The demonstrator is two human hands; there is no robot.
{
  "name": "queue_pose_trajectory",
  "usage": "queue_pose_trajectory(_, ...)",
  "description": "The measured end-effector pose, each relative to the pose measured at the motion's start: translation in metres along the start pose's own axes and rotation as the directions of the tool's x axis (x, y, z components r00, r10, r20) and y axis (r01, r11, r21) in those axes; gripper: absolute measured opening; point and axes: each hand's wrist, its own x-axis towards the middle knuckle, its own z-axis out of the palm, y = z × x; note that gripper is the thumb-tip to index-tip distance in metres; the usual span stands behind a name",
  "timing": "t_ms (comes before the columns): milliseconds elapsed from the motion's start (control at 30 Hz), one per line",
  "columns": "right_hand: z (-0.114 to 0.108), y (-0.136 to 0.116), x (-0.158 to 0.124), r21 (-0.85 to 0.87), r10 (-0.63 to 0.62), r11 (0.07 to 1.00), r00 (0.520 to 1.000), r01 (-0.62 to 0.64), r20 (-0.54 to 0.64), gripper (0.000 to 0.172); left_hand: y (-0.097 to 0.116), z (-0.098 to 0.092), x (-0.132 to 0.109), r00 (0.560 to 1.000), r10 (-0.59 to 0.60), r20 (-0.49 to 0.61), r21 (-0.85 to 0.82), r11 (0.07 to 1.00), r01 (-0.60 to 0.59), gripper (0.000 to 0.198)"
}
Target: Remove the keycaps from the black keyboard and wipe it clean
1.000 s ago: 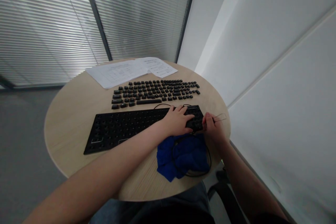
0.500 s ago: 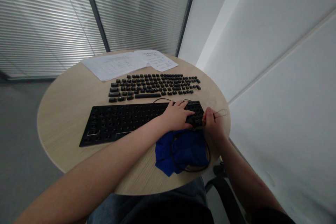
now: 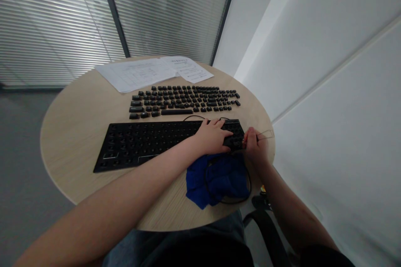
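A black keyboard [image 3: 138, 142] without its keycaps lies across the round table. My left hand [image 3: 213, 135] rests on its right part, fingers spread over the bare switches. At the keyboard's right end my right hand [image 3: 256, 147] is closed around a thin wire keycap puller [image 3: 266, 134], whose wire loop sticks out to the right. The puller's other end, near the keyboard's edge, is mostly hidden by the fingers. Behind the keyboard, loose black keycaps [image 3: 177, 112] stand in rows on the tabletop.
A crumpled blue cloth [image 3: 216, 181] with a black cable [image 3: 230, 203] over it lies at the near edge of the table [image 3: 72, 142]. Printed papers [image 3: 138, 76] are at the back. A white wall [image 3: 338, 91] rises on the right; a chair armrest [image 3: 266, 229] is below.
The camera view has shifted slightly. Both hands keep their places on and beside the keyboard, and the wire puller stays in my right hand.
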Motion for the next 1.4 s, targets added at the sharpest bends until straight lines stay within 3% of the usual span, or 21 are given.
queue_pose_trajectory(200, -0.004, -0.005, -0.002, -0.020, -0.043, 0.999, 0.999, 0.043, -0.022, 0.062, 0.000, 0.000, 0.002, 1.000, 0.010, -0.002, 0.004, 1.000, -0.010, 0.066)
queue_pose_trajectory(333, -0.002, -0.015, 0.005, 0.139, -0.071, 0.986, 0.988, 0.090, -0.137, 0.064, 0.001, -0.001, 0.002, 1.000, 0.002, 0.011, 0.006, 1.000, -0.002, 0.066)
queue_pose_trajectory(500, 0.007, -0.020, 0.010, 0.231, -0.091, 0.967, 0.992, 0.108, -0.082, 0.064, 0.000, 0.001, 0.000, 1.000, -0.007, 0.001, -0.011, 1.000, 0.007, 0.067)
queue_pose_trajectory(600, 0.008, -0.017, 0.009, 0.265, -0.098, 0.956, 0.989, 0.124, -0.109, 0.063, -0.002, 0.000, -0.001, 1.000, -0.006, -0.016, -0.042, 0.999, 0.006, 0.070)
queue_pose_trajectory(700, 0.003, -0.016, 0.006, 0.259, -0.130, 0.953, 0.985, 0.155, -0.113, 0.061, -0.004, -0.008, -0.003, 0.994, 0.030, -0.104, -0.155, 0.987, -0.046, 0.068)
queue_pose_trajectory(767, -0.001, -0.016, 0.003, 0.249, -0.164, 0.951, 0.981, 0.185, -0.103, 0.058, -0.005, -0.016, -0.004, 0.985, 0.032, -0.172, -0.278, 0.957, -0.079, 0.053)
queue_pose_trajectory(867, -0.006, -0.015, 0.001, 0.236, -0.229, 0.942, 0.971, 0.239, -0.071, 0.053, -0.004, -0.025, -0.006, 0.988, -0.050, -0.144, -0.472, 0.881, -0.025, 0.031)
queue_pose_trajectory(967, -0.007, -0.013, -0.001, 0.220, -0.307, 0.926, 0.951, 0.307, -0.035, 0.049, -0.001, -0.028, -0.006, 0.988, -0.128, -0.091, -0.559, 0.827, 0.056, 0.022)
queue_pose_trajectory(1100, -0.007, -0.006, -0.002, 0.171, -0.412, 0.900, 0.910, 0.401, 0.036, 0.040, 0.002, -0.023, -0.005, 0.968, -0.223, -0.111, -0.590, 0.799, 0.117, 0.018)
queue_pose_trajectory(1400, -0.011, -0.011, -0.003, 0.072, -0.577, 0.816, 0.800, 0.574, 0.166, 0.016, 0.005, -0.017, -0.005, 0.926, -0.282, -0.252, -0.527, 0.842, 0.114, 0.015)
